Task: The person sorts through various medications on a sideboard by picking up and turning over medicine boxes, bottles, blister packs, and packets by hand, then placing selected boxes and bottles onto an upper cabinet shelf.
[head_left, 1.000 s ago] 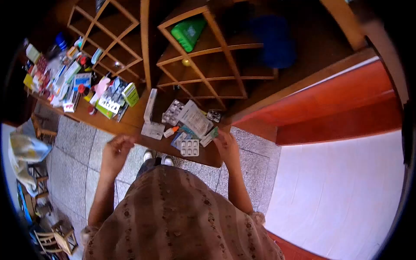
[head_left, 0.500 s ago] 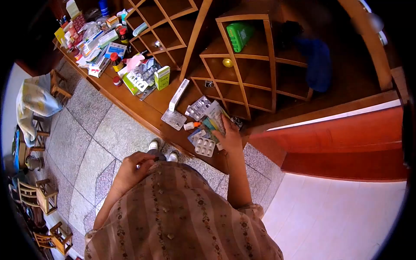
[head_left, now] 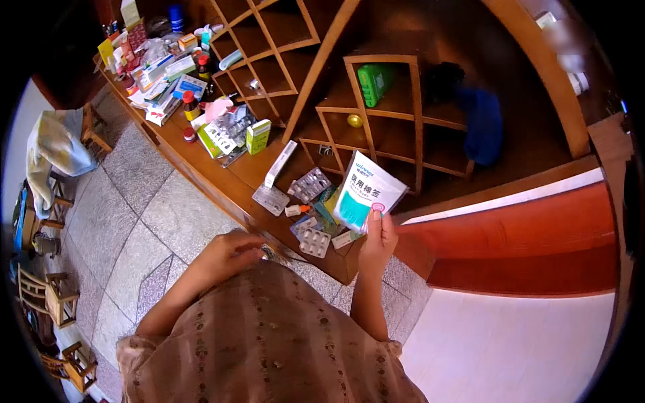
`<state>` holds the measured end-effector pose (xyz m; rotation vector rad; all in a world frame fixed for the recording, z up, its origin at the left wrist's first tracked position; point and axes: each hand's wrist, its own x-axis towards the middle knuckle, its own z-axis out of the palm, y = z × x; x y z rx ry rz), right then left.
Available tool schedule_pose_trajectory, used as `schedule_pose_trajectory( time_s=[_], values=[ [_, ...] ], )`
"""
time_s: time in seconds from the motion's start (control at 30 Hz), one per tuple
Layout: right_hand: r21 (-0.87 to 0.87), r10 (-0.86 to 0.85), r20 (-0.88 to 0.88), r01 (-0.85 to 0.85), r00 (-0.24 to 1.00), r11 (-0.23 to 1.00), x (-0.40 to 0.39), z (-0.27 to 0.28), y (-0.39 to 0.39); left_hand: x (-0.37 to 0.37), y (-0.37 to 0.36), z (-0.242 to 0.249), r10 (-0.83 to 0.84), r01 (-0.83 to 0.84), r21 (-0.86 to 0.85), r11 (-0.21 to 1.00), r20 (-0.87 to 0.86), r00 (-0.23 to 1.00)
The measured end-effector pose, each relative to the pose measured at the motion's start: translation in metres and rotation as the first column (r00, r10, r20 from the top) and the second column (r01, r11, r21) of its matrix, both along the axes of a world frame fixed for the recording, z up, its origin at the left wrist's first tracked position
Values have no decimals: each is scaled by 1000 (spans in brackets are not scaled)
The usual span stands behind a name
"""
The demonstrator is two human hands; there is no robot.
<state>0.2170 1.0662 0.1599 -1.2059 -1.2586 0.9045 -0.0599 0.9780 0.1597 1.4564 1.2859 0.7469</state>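
My right hand (head_left: pixel 377 243) pinches the lower corner of a white and teal packet of cotton swabs (head_left: pixel 369 191), lifted with its printed front toward me. Beneath it on the counter lie several blister packs, among them a silver one (head_left: pixel 314 243) and a clear one (head_left: pixel 271 199). A small white bottle with an orange cap (head_left: pixel 296 210) lies beside them. Loosely curved in front of my body, my left hand (head_left: pixel 232 256) holds nothing, its fingers partly apart near the counter edge.
The wooden counter (head_left: pixel 201 176) carries medicine boxes, brown bottles with red caps (head_left: pixel 191 105) and a green box (head_left: pixel 258 137) further left. Lattice shelves (head_left: pixel 420 121) rise behind, holding a green case (head_left: pixel 373 84). Small wooden chairs (head_left: pixel 54 299) stand on the tiled floor at left.
My right hand has picked up the cotton swab packet from the pile and raised it, front turned toward me. My left hand has shifted slightly right, toward the counter.
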Motion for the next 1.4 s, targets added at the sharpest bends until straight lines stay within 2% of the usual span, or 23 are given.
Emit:
schedule_pose_trajectory(
  time_s=[0.03,0.07,0.1,0.17,0.2,0.23,0.27,0.3,0.5,0.73,0.8,0.83,0.9,0.93,0.97,1.03,1.07,1.1,1.2,1.23,1.3,1.33,1.4],
  values=[
    [2,12,-4,-12,1000,1000,-10,10,-3,3,6,3,-20,19,5,1000,87,996],
    [-44,95,-319,-114,943,992,-24,17,-7,6,12,5,14,0,-76,997,179,984],
    [-58,147,-603,-228,784,972,-33,21,-9,11,16,10,29,-16,-74,997,174,984],
    [-61,202,-646,-313,736,948,-45,23,-12,19,24,20,107,-25,-149,988,569,815],
    [-73,242,-632,-368,736,927,-54,29,-16,21,26,24,122,-46,-148,988,568,814],
    [-88,281,-617,-420,735,903,-60,32,-18,23,28,27,132,-38,-159,986,641,756],
    [-120,276,-571,-412,773,903,-63,30,-19,22,28,28,140,-26,-170,985,708,692],
    [-121,286,-571,-424,769,898,-65,32,-20,21,27,29,150,-39,-171,985,708,690],
    [-117,422,-370,-492,828,863,-76,48,-21,14,25,34,247,-123,-231,965,649,720],
    [-34,536,-391,-593,748,804,-79,46,-15,11,24,31,259,-183,-183,966,673,693],
    [-82,602,-280,-643,748,761,-79,42,-10,12,26,29,254,-185,-174,967,686,681],
    [-86,595,-285,-638,752,765,-80,40,-9,13,26,28,270,-190,-192,963,674,687],
    [-188,653,-42,-648,756,738,-82,34,-9,11,26,23,282,-182,-218,959,659,697],
    [-198,684,47,-664,728,721,-79,20,-6,3,23,13,317,-179,-278,944,607,728],
    [-206,677,42,-657,734,725,-74,15,-6,-6,20,5,348,-180,-336,924,552,758],
    [-185,639,195,-612,744,769,-69,14,-5,-25,12,-21,420,-271,-347,898,493,762],
    [-173,575,287,-549,766,818,-59,7,-2,-38,8,-38,451,-306,-379,873,390,803],
    [-181,571,283,-542,771,821,-47,-5,2,-50,5,-56,476,-346,-404,847,285,832],
    [-230,416,454,-348,788,909,-18,-38,15,-71,3,-101,462,-415,-303,858,102,881],
    [-237,420,452,-348,787,907,-15,-43,18,-74,8,-106,463,-415,-309,856,100,881],
    [-256,387,509,-294,769,921,-17,-47,27,-79,20,-112,372,-370,-271,889,-43,927],
    [-258,388,509,-294,769,920,-20,-47,32,-78,28,-115,364,-370,-211,905,-69,929],
    [-235,401,590,-326,701,916,-32,-47,42,-76,43,-112,384,-387,-209,898,-55,922]
  ],
)
